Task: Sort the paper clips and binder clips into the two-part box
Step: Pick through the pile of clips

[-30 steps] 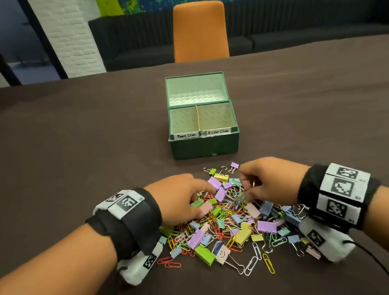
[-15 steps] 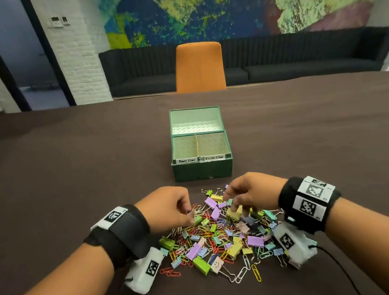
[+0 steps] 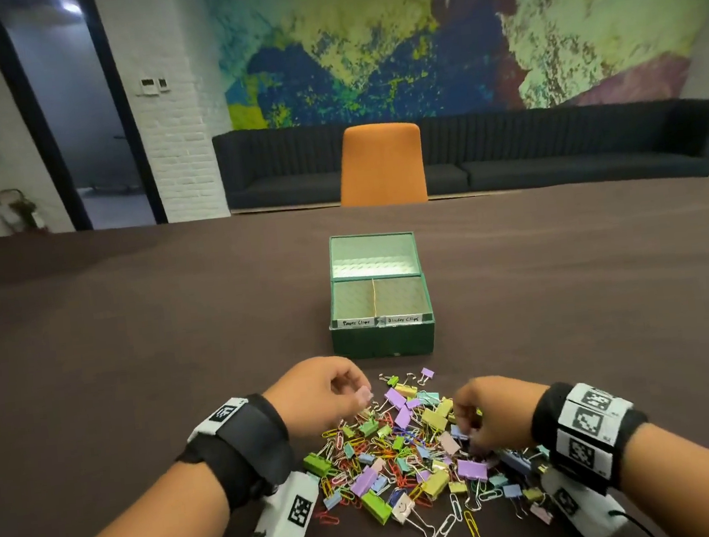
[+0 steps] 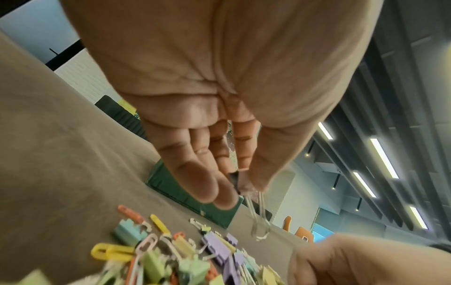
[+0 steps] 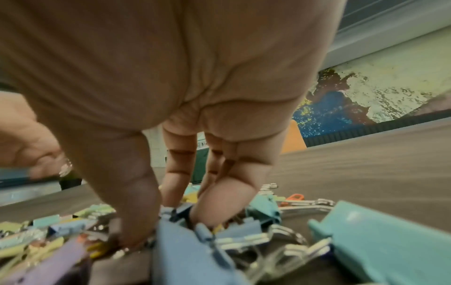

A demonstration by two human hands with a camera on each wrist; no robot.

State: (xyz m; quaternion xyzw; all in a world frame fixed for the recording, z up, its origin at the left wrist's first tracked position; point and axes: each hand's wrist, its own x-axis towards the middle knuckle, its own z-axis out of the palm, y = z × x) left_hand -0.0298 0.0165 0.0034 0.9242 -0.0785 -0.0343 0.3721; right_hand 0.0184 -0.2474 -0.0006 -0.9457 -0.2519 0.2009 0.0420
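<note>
The left hand [image 4: 219, 108] pinches a silver paper clip [image 4: 260, 221] above the pile [image 3: 411, 450], likely bound for the green box [image 3: 382, 337] beyond, whose labelled halves look empty; the right hand [image 3: 492, 413] digs curled fingers among blue binder clips [image 5: 185, 237]; its grasp is unclear.

The left hand [image 4: 219, 96] pinches a silver paper clip [image 4: 258, 217] above the clip pile [image 4: 171, 256].
</note>
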